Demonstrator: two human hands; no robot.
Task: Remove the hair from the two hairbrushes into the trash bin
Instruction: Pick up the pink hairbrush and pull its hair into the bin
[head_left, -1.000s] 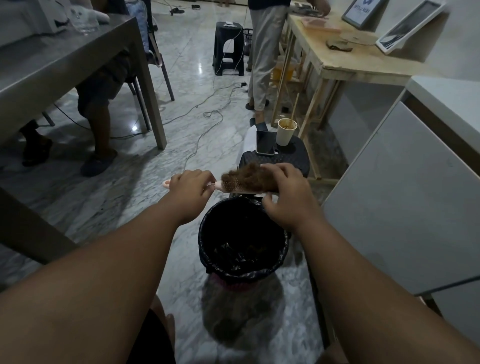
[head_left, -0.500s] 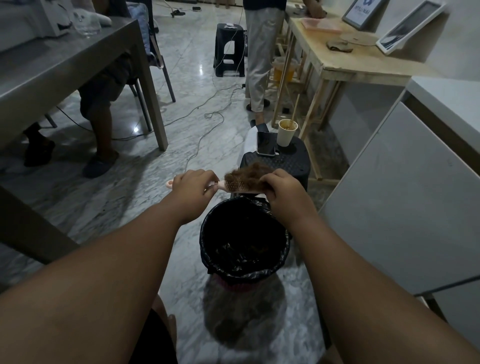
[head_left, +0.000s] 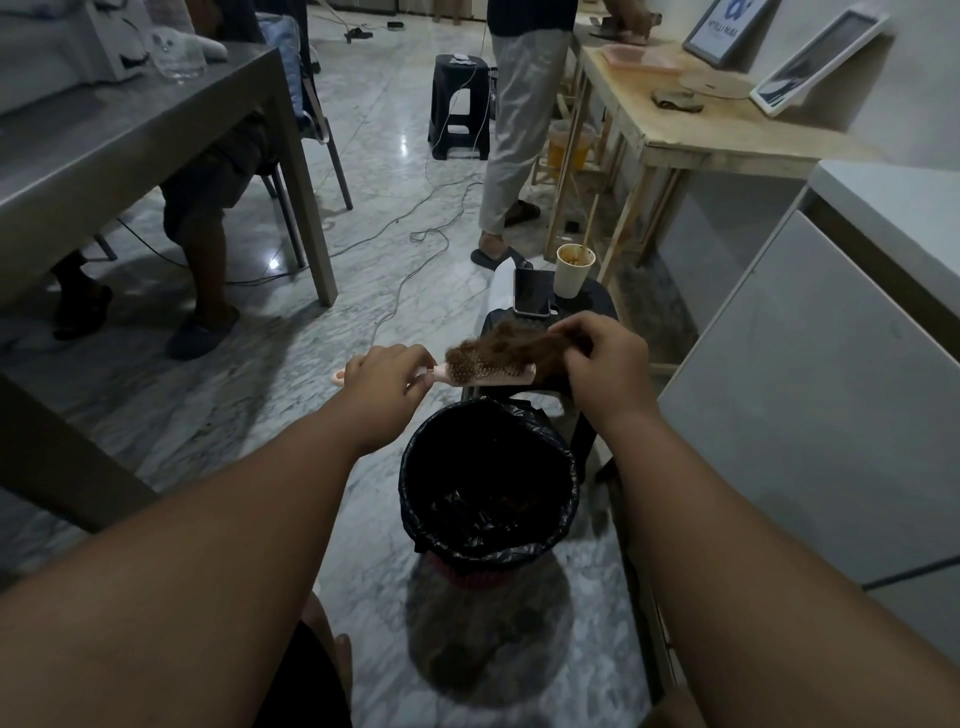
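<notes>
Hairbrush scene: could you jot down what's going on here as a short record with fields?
left hand: left hand grips the handle of the pink hairbrush
right hand: right hand pinches the clump of brown hair at the brush's far end
hair: partly lifted, still on the bristles
trash bin: trash bin, black-lined, on the floor just below and nearer than the brush
behind brush: dark stool with a phone and a paper cup
second hairbrush: not seen

Bare forearms, no sleeves; dark shorts (head_left: 306, 686) at knee.
</notes>
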